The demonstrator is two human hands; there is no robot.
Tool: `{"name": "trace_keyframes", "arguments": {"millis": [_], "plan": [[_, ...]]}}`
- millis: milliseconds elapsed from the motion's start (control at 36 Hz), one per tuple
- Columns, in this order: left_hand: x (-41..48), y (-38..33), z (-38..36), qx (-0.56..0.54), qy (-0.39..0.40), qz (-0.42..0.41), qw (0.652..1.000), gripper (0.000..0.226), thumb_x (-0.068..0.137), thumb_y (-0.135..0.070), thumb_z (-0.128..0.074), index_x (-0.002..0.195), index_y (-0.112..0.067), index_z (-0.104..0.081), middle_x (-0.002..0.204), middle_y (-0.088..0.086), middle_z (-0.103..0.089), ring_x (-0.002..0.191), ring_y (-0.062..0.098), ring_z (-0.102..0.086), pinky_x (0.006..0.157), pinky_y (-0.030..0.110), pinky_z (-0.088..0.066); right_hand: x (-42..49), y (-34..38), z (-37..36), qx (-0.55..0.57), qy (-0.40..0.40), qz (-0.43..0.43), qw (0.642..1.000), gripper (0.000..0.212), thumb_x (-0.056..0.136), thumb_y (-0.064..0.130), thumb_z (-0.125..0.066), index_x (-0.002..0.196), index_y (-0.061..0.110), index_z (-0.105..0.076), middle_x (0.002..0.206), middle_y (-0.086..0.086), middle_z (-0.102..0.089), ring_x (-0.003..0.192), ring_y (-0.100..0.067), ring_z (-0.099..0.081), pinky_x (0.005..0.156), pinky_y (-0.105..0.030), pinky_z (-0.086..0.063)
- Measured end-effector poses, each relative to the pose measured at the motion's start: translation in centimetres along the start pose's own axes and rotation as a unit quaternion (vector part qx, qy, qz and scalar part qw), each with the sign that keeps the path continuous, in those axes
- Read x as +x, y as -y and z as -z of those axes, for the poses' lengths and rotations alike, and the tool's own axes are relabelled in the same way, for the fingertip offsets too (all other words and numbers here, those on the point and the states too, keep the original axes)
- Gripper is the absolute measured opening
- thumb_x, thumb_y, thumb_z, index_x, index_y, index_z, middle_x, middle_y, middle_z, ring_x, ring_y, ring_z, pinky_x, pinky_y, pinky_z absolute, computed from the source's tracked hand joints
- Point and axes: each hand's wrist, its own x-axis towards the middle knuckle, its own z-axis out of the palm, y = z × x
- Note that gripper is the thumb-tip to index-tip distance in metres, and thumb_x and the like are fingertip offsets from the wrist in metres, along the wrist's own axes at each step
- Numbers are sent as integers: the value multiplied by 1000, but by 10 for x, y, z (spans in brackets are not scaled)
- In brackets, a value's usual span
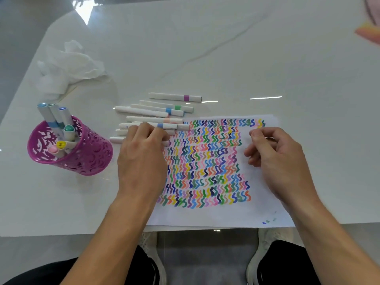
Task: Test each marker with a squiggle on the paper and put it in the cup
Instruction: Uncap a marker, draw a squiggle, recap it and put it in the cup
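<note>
White table [246, 58], squiggle-filled paper [261, 212] at centre, loose markers [156, 109] beside its far left corner, purple cup [90, 153] farther left holding several more. Left hand [141, 159] curled over those loose markers, grip unclear; right hand [277, 159] slack on paper, empty.

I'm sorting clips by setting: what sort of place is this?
Probably a home or office table used for craft: a glossy white table, a purple cup of markers, and paper full of squiggles.

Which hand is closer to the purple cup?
Left. The left hand rests on loose markers just right of the cup; the right hand is across the paper, farther away.
</note>
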Motion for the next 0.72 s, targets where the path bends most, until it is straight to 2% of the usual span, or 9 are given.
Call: {"name": "trace_keyframes", "arguments": {"millis": [83, 167, 333, 389, 444, 500, 556, 639, 722], "plan": [[-1, -4, 0, -20, -13, -24, 999, 17, 91, -6, -60, 105, -8, -70, 103, 8, -69, 101, 29, -57, 81, 43, -48, -1, 1, 1, 1, -1, 2, 1000, 16, 106, 36, -57, 99, 26, -66, 75, 10, -74, 59, -3, -63, 70, -35, -54], [-2, -10, -1, -46, -23, -46, 998, 18, 92, -1, -65, 107, -10, -67, 104, 7, -72, 100, 29, -60, 82, 44, -50, -3, 4, 2, 4, -8, 12, 1000, 16, 107, 33, -56, 100, 25, -68, 74, 9, -74, 59, -4, -64, 66, -30, -52], [-4, -27, 2, -124, -61, -163, 977, 11, 97, -7, -62, 107, -8, -68, 100, 3, -71, 96, 26, -61, 82, 47, -51, -9, 17, 6, 8, 8, 52, 999, 15, 107, 28, -56, 103, 23, -69, 77, 11, -73, 66, -7, -69, 61, -16, -53], [-5, -34, 4, -145, -67, -220, 962, 16, 100, -9, -58, 111, -7, -69, 101, 3, -72, 96, 26, -62, 82, 45, -51, -12, 21, 7, 12, 23, 69, 997, 12, 106, 25, -58, 104, 22, -70, 79, 10, -74, 69, -8, -70, 63, -16, -55], [-6, -41, 6, -166, -72, -254, 950, 27, 98, 0, -59, 122, -9, -68, 104, 2, -71, 97, 24, -61, 82, 41, -51, -15, 24, 7, 7, 43, 90, 995, 8, 104, 25, -61, 105, 24, -69, 81, 11, -74, 74, -8, -72, 67, -17, -57], [-8, -48, 7, -187, -77, -267, 942, 45, 92, 12, -59, 130, -12, -66, 108, 2, -70, 98, 22, -60, 83, 36, -50, -17, 25, 7, -5, 62, 110, 992, 9, 102, 26, -64, 109, 28, -68, 86, 12, -74, 81, -6, -73, 71, -18, -59], [-10, -52, 8, -214, -86, -272, 934, 54, 88, 18, -57, 131, -15, -67, 111, 3, -69, 101, 21, -61, 84, 32, -49, -19, 26, 7, -22, 72, 135, 988, 15, 100, 26, -66, 113, 34, -66, 91, 15, -73, 87, -5, -73, 75, -18, -59], [-13, -55, 8, -267, -97, -259, 923, 48, 90, 16, -59, 125, -14, -70, 112, 1, -69, 103, 18, -64, 85, 28, -50, -20, 28, 8, -51, 76, 186, 978, 30, 97, 23, -70, 117, 43, -62, 97, 19, -71, 97, -4, -70, 83, -16, -55], [-16, -59, 5, -324, -105, -224, 913, 32, 95, 5, -63, 119, -15, -70, 111, -6, -69, 103, 9, -65, 88, 22, -50, -20, 29, 8, -86, 76, 232, 966, 31, 97, 31, -69, 125, 41, -60, 113, 20, -68, 109, -3, -65, 91, -13, -50]]}}
